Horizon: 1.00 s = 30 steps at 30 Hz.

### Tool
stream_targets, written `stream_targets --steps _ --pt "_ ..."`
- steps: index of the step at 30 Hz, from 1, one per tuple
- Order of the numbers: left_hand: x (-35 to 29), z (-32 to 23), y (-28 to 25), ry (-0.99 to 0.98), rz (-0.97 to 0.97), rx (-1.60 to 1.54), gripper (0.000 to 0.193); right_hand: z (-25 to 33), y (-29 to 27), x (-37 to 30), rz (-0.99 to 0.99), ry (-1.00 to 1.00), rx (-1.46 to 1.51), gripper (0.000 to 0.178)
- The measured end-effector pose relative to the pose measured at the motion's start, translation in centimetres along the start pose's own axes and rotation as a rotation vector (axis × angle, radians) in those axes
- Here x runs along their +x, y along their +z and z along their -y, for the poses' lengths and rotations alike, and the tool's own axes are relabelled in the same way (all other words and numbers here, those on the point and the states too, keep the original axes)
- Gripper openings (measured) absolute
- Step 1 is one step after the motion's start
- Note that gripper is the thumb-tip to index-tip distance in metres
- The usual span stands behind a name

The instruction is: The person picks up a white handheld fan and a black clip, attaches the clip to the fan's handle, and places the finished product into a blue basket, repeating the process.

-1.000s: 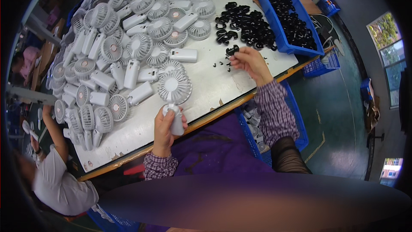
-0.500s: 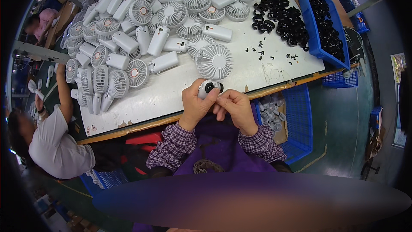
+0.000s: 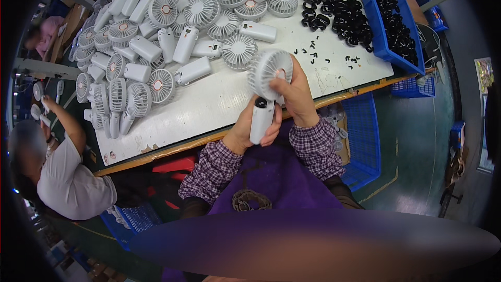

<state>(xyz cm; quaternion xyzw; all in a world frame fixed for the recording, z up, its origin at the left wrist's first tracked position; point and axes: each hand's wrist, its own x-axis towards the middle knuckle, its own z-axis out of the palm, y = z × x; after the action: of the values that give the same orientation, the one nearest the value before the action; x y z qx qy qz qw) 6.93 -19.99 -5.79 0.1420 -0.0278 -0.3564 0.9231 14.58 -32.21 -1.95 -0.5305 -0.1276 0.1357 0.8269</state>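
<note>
Between my hands, above the table's front edge, is a white handheld fan (image 3: pixel 262 121). My left hand (image 3: pixel 241 128) wraps round its handle from the left, with fingertips showing on the far side. The round fan head, a ribbed grille, tilts up and away from the handle. My right hand (image 3: pixel 298 94) grips that head at its right side, thumb across the front near the hub. A dark round part shows at the joint between handle and head. Beyond my hands lies a heap of similar white fans (image 3: pixel 201 11) on the white table (image 3: pixel 209 99).
A pile of black curved clips (image 3: pixel 342 18) and some small black bits (image 3: pixel 313 55) lie at the right. Past them stands a blue bin (image 3: pixel 383 47) of black parts. A blue crate (image 3: pixel 362 141) sits below on the right. At left, a co-worker in a white shirt (image 3: pixel 73 183) handles fans.
The fan has turned in my hands, so its handle now points toward me. My right hand has moved up from the joint onto the fan head. The co-worker's arm has shifted.
</note>
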Motion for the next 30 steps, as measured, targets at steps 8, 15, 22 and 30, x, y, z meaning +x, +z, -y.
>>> stream_targets --steps 8,15,22,30 --pt "-2.5 0.0 -0.3 0.010 -0.037 -0.088 0.044 -1.2 -1.9 -2.0 0.191 0.304 0.294 0.052" --pt "-1.1 3.1 3.8 0.026 -0.144 0.004 0.035 -3.5 -3.3 -8.5 0.137 0.183 0.328 0.057" --pt "-5.0 -0.9 5.2 0.092 -0.494 0.903 0.023 0.0 -10.1 -12.6 -0.043 -0.019 0.705 0.061" --pt "-30.3 -11.4 -2.2 1.250 -1.849 1.374 0.035 -19.7 -42.2 -27.5 -0.723 0.599 0.291 0.030"
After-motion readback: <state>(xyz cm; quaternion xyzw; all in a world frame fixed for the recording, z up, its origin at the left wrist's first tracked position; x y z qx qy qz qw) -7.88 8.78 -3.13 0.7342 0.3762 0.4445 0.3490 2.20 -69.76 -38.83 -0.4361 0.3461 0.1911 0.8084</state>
